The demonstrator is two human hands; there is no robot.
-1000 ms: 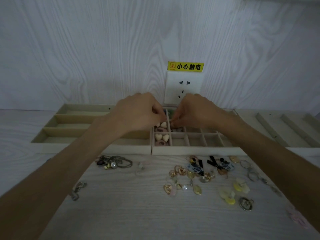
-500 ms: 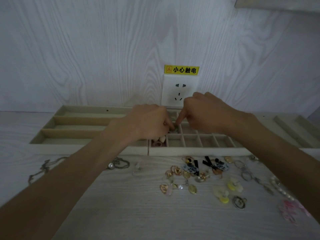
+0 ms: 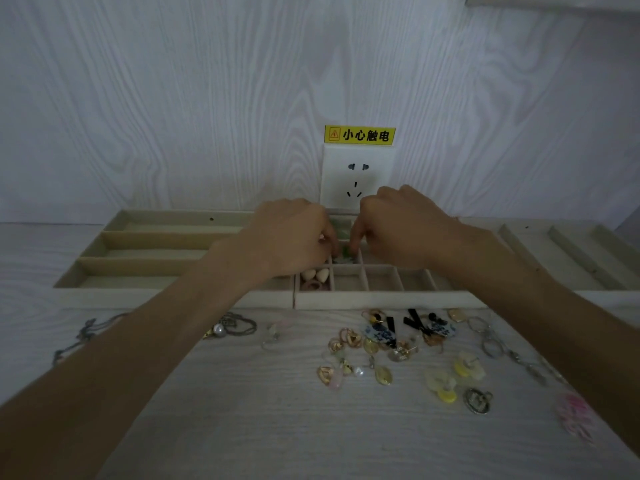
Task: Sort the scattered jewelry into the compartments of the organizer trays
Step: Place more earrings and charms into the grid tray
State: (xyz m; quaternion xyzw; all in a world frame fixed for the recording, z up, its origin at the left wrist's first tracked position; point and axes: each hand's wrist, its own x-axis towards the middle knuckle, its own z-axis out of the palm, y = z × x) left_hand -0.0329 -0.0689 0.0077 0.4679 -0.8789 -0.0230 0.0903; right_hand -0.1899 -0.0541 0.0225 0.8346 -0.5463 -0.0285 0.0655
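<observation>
Both hands hover over the small-compartment beige tray (image 3: 381, 299) at the back middle. My left hand (image 3: 294, 237) and my right hand (image 3: 401, 226) pinch fingertips together over one compartment holding a small green piece (image 3: 345, 253). Which hand grips it I cannot tell. The front left compartment holds cream heart pieces and a pink ring (image 3: 314, 279). Scattered jewelry lies in front of the tray: gold earrings (image 3: 346, 341), blue-and-white pieces (image 3: 381, 334), yellow flower earrings (image 3: 450, 379).
A long-slot tray (image 3: 138, 265) sits at the left, another tray (image 3: 571, 251) at the right. Chains lie at the left (image 3: 86, 334) and right (image 3: 491, 337). A pink piece (image 3: 575, 414) lies far right. A wall socket (image 3: 356, 174) stands behind the trays.
Both hands stayed over the same tray, fingertips shifting slightly back to the green piece's compartment. The camera view tilted, showing more table on the right.
</observation>
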